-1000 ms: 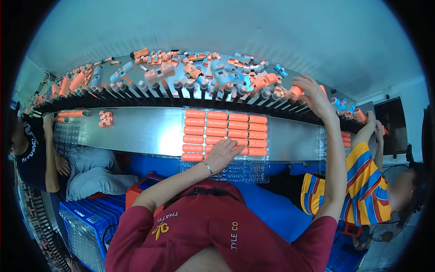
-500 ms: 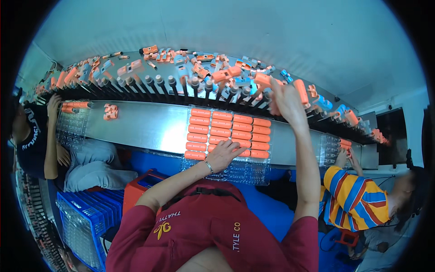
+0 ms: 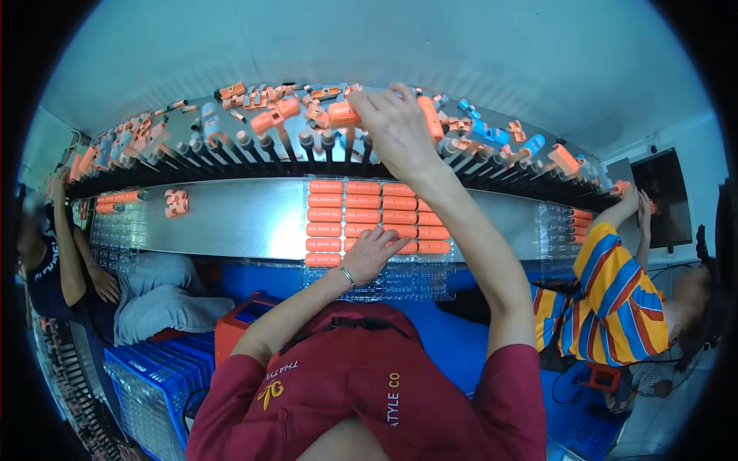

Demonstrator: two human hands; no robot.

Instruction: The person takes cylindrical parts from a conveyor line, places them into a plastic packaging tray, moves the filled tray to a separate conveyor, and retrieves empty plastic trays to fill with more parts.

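A clear plastic tray [image 3: 400, 286] holding rows of orange rounded plastic casings [image 3: 326, 201] lies on the metal bench in front of me. My left hand [image 3: 367, 255], with a bracelet at the wrist, rests on the lower casings, fingers extended. My right hand [image 3: 398, 131] reaches over the tray to the line of black upright pegs. Its bent fingers close on the right end of an orange casing [image 3: 344, 114] at the peg tops. Part of the grip is hidden by the hand itself. Another orange casing [image 3: 430, 120] stands just right of it.
Loose orange and blue parts lie behind the pegs [image 3: 269, 147]. A small orange stack [image 3: 177, 203] sits left on the bench [image 3: 238, 219]. Co-workers sit at both sides, each near a clear tray [image 3: 115, 230]. A blue crate [image 3: 157, 384] stands at lower left.
My right hand has moved left along the pegs, beside the casing, as the pegged parts shifted left. My left hand stays on the tray. The right co-worker's hands rose from the tray toward the pegs.
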